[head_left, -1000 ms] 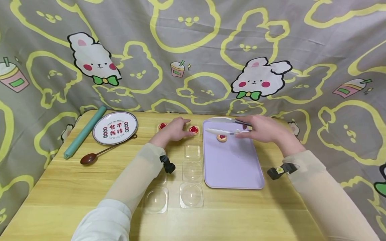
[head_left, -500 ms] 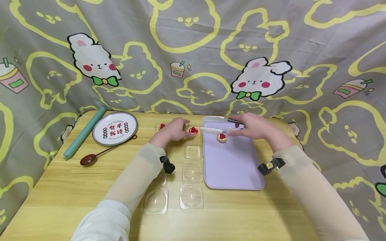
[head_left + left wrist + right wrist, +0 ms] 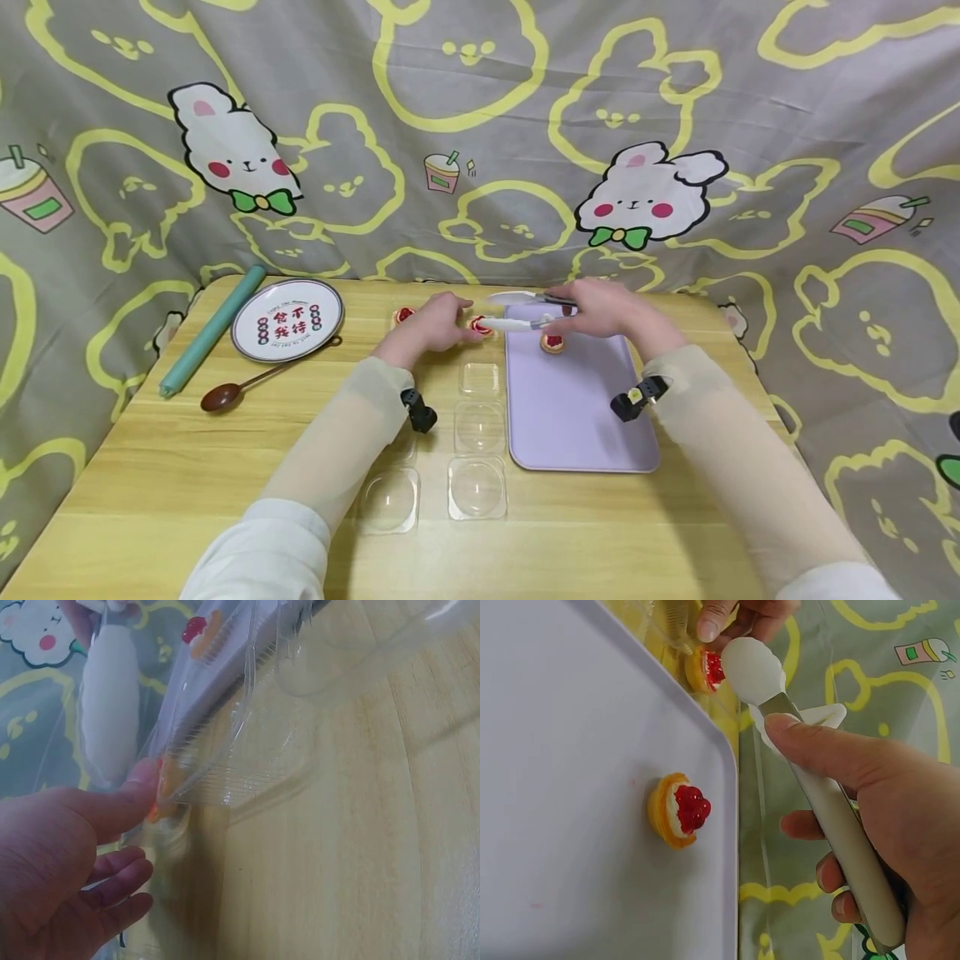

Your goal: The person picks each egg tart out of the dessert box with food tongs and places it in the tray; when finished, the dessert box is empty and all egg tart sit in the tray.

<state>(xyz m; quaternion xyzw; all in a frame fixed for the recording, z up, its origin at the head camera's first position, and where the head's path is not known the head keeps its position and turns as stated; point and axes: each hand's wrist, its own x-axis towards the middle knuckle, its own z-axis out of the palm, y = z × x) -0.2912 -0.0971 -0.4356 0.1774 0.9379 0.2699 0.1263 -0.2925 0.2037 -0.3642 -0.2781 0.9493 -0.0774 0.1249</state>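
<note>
Gripping the white-tipped tongs (image 3: 832, 817), the right hand (image 3: 611, 307) works right of centre, thumb and fingers around handles, tips parted; one tip overlaps a red-topped tart (image 3: 709, 670) in the head view, contact unclear. Left hand (image 3: 426, 327), upper centre: fingers loosely extended, thumb just beside that tart, touch uncertain. Clear containers (image 3: 477, 490) run in two columns toward lower centre; both topmost hold tarts, this one and a second tart (image 3: 405, 315). Lilac tray (image 3: 577, 417), right of centre, carries a third tart (image 3: 552, 342) near its top. Pale wood table (image 3: 562, 542) beneath; at left, lettered plate (image 3: 288, 321), teal roll (image 3: 213, 332), brown spoon (image 3: 221, 397). Grey curtain (image 3: 480, 92), yellow outlines and rabbits, fills the frame's top.
</note>
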